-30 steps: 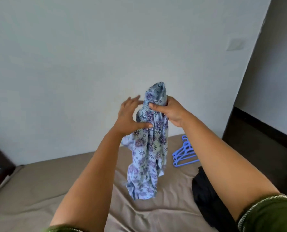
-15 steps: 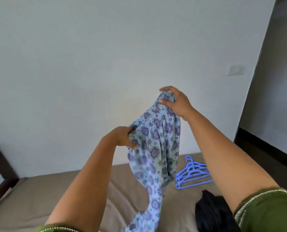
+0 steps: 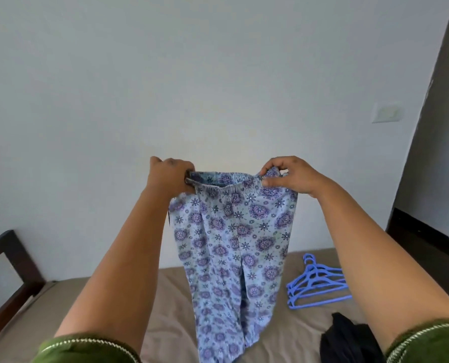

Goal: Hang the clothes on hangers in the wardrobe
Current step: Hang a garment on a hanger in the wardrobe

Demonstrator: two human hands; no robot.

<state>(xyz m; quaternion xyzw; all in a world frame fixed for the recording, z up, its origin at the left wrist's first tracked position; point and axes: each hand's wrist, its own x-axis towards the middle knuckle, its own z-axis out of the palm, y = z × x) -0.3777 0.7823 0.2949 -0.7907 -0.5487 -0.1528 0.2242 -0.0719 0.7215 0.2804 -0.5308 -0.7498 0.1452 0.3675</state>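
Plain white wall w/ a white switch plate at right. Bed w/ tan sheet fills the lower frame, dark wood bed frame at its left edge. Darker wall w/ dark baseboard on right. Soft daylight.

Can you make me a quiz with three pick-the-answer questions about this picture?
1. Where do the blue plastic hangers lie?
A. on the floor
B. on the tan bed
C. on a rail

2. What colour is the crumpled cloth near the right sleeve?
A. black
B. red
C. yellow

3. How are the light blue trousers with purple flowers held?
A. bunched in one hand
B. lying folded
C. spread by the waistband

Answers:
1 B: they rest on the bed sheet beside the trousers.
2 A: it is black.
3 C: the left hand and right hand each have a grip on one end of the waistband.
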